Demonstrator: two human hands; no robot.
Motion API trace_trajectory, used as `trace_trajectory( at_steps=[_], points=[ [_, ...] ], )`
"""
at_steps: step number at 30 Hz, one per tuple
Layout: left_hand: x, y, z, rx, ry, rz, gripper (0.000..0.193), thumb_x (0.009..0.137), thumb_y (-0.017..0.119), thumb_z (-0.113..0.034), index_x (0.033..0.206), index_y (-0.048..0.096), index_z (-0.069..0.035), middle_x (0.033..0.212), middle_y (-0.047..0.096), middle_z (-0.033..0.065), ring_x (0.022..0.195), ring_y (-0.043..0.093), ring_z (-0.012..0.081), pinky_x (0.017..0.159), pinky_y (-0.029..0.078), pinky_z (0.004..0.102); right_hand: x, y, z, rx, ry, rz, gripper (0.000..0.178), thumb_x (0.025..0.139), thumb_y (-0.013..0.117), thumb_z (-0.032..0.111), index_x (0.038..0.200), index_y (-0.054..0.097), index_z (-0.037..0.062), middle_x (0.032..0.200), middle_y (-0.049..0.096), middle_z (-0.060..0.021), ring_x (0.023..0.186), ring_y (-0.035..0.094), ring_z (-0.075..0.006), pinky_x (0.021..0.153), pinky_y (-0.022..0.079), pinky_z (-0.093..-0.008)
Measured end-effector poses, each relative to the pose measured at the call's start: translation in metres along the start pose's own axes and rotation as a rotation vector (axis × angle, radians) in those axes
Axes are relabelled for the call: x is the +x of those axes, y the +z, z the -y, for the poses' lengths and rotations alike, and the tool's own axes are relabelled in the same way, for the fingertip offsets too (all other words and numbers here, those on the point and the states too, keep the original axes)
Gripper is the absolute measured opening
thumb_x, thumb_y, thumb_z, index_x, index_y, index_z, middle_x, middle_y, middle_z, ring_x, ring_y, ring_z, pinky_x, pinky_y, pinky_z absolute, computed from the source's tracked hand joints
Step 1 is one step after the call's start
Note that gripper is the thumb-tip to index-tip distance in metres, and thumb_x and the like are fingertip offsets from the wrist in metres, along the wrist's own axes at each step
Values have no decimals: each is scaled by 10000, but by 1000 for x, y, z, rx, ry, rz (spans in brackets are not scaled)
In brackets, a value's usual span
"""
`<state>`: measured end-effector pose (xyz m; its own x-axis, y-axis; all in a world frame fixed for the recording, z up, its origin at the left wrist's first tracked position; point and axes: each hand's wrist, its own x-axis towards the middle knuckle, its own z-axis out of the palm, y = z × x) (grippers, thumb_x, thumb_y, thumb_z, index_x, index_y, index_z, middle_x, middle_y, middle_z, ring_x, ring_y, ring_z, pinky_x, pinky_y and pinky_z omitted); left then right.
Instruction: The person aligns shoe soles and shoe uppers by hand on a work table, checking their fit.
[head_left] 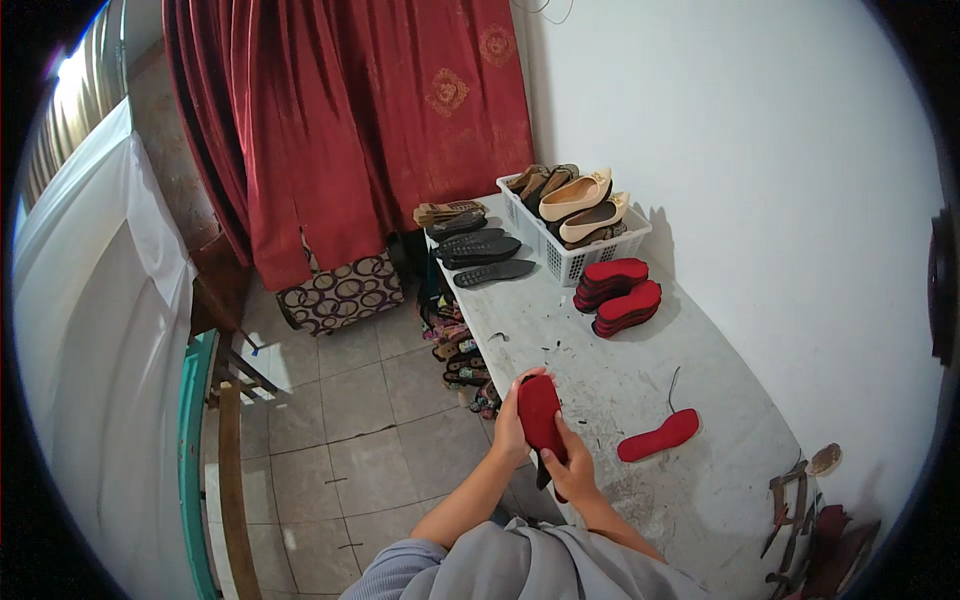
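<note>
Over the near edge of the table, I hold a red shoe insole (540, 408) in both hands, its red face up. My left hand (511, 425) wraps its left side, fingertips reaching round the far end. My right hand (570, 466) grips the lower right side, thumb along the edge. A dark strip (542, 474) hangs below the insole; whether it is joined to it I cannot tell. Another red insole (660, 435) lies alone on the table to the right. Two stacks of red insoles (628, 306) stand farther back, beside the basket.
A white plastic basket (572, 262) of flat shoes (578, 196) stands at the table's (640, 375) far end. Black soles (480, 250) lie left of it. Hand tools (788, 505) are at the right edge. Patterned sandals (462, 365) sit below the table's left side.
</note>
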<state>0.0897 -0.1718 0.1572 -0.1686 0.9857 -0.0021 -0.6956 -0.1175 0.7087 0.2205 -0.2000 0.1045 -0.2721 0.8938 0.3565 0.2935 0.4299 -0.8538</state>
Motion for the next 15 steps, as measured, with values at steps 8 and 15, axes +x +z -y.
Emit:
trace_trajectory(
  at_steps=[8, 15],
  points=[
    [13, -2, -11, -144, -7, 99, 477, 948, 339, -410, 1230, 461, -46, 1241, 514, 147, 1136, 494, 268, 922, 432, 403, 11, -19, 32, -154, -51, 10, 629, 764, 645, 303, 1335, 451, 122, 781, 552, -134, 670, 571, -258, 613, 464, -334],
    [9, 7, -19, -238, 64, 147, 447, 956, 346, -350, 1203, 466, 1, 1224, 519, 175, 1122, 508, 295, 909, 449, 405, 13, -27, 49, -249, -83, -50, 652, 737, 648, 322, 1332, 456, 139, 787, 558, -133, 636, 587, -260, 570, 483, -343]
  ],
)
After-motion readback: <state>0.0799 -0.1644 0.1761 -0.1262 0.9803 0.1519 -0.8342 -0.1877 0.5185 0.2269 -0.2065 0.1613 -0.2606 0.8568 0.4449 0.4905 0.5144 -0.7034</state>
